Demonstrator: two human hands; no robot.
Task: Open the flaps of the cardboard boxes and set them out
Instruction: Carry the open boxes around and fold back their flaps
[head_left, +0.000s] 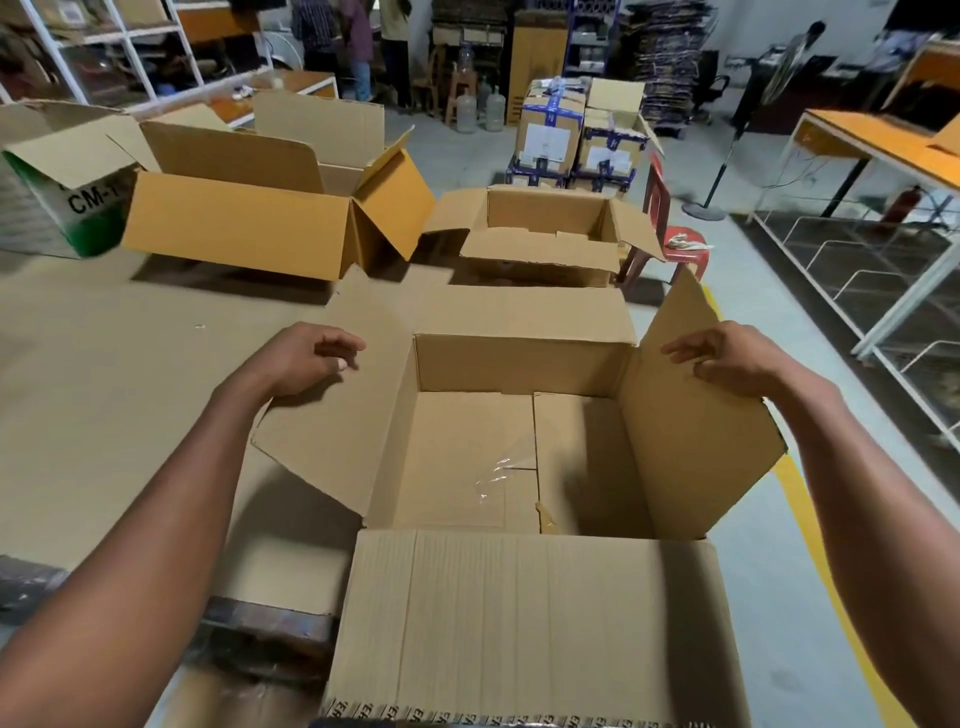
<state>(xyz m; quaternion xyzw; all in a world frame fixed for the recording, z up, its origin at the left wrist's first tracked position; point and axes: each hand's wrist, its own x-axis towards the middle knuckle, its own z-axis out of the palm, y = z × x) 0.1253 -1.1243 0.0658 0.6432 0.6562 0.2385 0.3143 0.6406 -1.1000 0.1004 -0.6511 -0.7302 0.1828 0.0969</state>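
Nearest the camera, at the bottom centre of the frame, the near flap (524, 623) of an open cardboard box (519, 364) folded out toward the viewer, its ribbed inner face up. The box sat at the lower centre of the frame on a brown bench (104, 389), with its long axis running left to right across the picture. All four flaps looked spread, and a scrap of clear tape (501, 467) lay on the box floor.

Two bare forearms reached in from the lower corners, one on each side of the box. The left hand (311, 358) was at centre left, over the left flap (332, 415), fingers loosely curled and gripping nothing that could be seen; whether it touched the flap could not be told. The right hand (727, 358) was at centre right, at the top edge of the right flap (696, 431), which stood more upright; its fingers were relaxed, with no clear grip.

So the box lay straight ahead between the hands, each about equally near its own side flap. Judging by this, the right flap needed more pressing outward.

Toward the upper part of the frame, two more opened boxes sat well apart from the hands: a large one (244, 228) at upper left and a smaller one (540, 234) at upper centre.
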